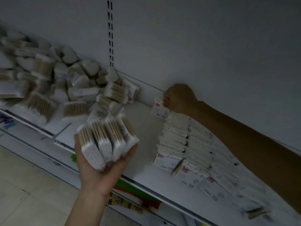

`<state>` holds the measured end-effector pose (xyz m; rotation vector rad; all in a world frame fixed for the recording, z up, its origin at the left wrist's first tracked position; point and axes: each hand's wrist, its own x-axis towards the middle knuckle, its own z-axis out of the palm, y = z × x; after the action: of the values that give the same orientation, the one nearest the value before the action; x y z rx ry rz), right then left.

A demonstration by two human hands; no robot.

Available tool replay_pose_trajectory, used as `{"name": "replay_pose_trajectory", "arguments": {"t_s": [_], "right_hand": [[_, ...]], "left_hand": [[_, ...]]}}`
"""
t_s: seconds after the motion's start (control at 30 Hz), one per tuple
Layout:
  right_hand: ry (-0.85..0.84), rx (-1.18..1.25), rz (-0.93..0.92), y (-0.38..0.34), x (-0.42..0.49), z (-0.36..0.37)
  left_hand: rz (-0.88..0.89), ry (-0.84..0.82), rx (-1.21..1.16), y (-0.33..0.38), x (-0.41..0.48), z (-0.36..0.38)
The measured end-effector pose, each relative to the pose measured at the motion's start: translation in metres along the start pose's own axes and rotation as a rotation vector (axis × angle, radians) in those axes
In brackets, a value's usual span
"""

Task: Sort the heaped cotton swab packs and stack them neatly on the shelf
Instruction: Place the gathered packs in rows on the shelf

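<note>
Left hand [104,167]: palm up in front of the shelf [143,168], fingers curled up around a bundle of cotton swab packs [105,137].
Bundle: about four or five flat clear packs side by side, wooden sticks showing, white tips towards me; held in the air over the shelf's front edge, not touching it.
Right hand [179,98]: closed like a fist near the back panel [195,46], fingers gripping the top of a boxed swab pack [159,109].
Boxed swab pack: upright at the far end of the sorted row [175,136], against it.
Sorted row: white packs with red marks, lined from the back of the shelf to the front, right of centre; more of the same lie blurred further right.
Heap of swab packs [57,82]: loose pile on the shelf's left part, some heart-shaped, some rectangular; well apart from the row.
Bare shelf: between heap and row.
Slotted upright [110,33]: runs down the back panel behind the heap.
Lighting: dim; left side blurred.
</note>
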<state>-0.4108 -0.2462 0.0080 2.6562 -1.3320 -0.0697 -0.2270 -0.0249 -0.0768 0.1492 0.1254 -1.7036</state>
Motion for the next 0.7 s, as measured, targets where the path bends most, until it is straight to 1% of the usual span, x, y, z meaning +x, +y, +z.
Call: {"name": "replay_pose_trajectory", "arguments": {"t_s": [0.03, 0.07, 0.1, 0.13, 0.17, 0.2, 0.23, 0.27, 0.3, 0.33, 0.37, 0.43, 0.5, 0.6, 0.63, 0.7], "right_hand": [[0.007, -0.06, -0.02, -0.001, -0.002, -0.006], [0.013, -0.067, -0.022, -0.003, -0.005, -0.014], [0.026, 0.024, -0.02, -0.007, -0.01, -0.024], [0.026, 0.226, -0.011, -0.014, -0.017, -0.034], [-0.01, 0.485, 0.003, -0.024, -0.024, -0.045], [-0.097, 0.731, 0.017, -0.036, -0.032, -0.058], [-0.214, 0.895, 0.034, -0.048, -0.041, -0.069], [-0.31, 0.97, 0.028, -0.058, -0.048, -0.076], [-0.37, 0.995, -0.011, -0.066, -0.053, -0.082], [-0.398, 1.007, -0.054, -0.072, -0.056, -0.085], [-0.402, 1.011, -0.083, -0.075, -0.056, -0.086], [-0.427, 1.02, -0.065, -0.073, -0.052, -0.087], [-0.475, 0.995, -0.037, -0.071, -0.047, -0.087], [-0.481, 0.951, -0.026, -0.072, -0.043, -0.086], [-0.474, 0.954, -0.027, -0.072, -0.04, -0.088], [-0.426, 0.915, -0.007, -0.067, -0.034, -0.095]], "left_hand": [[0.085, 0.021, -0.035, -0.002, -0.006, 0.0], [0.104, -0.03, -0.084, -0.003, -0.001, 0.002], [0.142, -0.043, -0.031, -0.005, -0.001, 0.008], [0.135, -0.109, 0.075, -0.005, -0.002, 0.012], [0.165, -0.091, 0.116, -0.007, -0.005, 0.014], [0.184, -0.058, 0.108, -0.009, -0.007, 0.018], [0.172, -0.036, 0.112, -0.014, -0.009, 0.021], [0.178, -0.023, 0.115, -0.018, -0.011, 0.023], [0.196, -0.007, 0.136, -0.022, -0.013, 0.032], [0.203, 0.015, 0.15, -0.026, -0.014, 0.04], [0.175, -0.006, 0.159, -0.027, -0.015, 0.041], [0.119, -0.024, 0.177, -0.021, -0.015, 0.042], [0.059, 0.013, 0.227, -0.012, -0.016, 0.048], [-0.015, -0.012, 0.27, -0.001, -0.012, 0.056], [-0.047, -0.027, 0.259, 0.004, -0.009, 0.052], [-0.172, -0.179, 0.262, 0.013, -0.004, 0.055]]}}
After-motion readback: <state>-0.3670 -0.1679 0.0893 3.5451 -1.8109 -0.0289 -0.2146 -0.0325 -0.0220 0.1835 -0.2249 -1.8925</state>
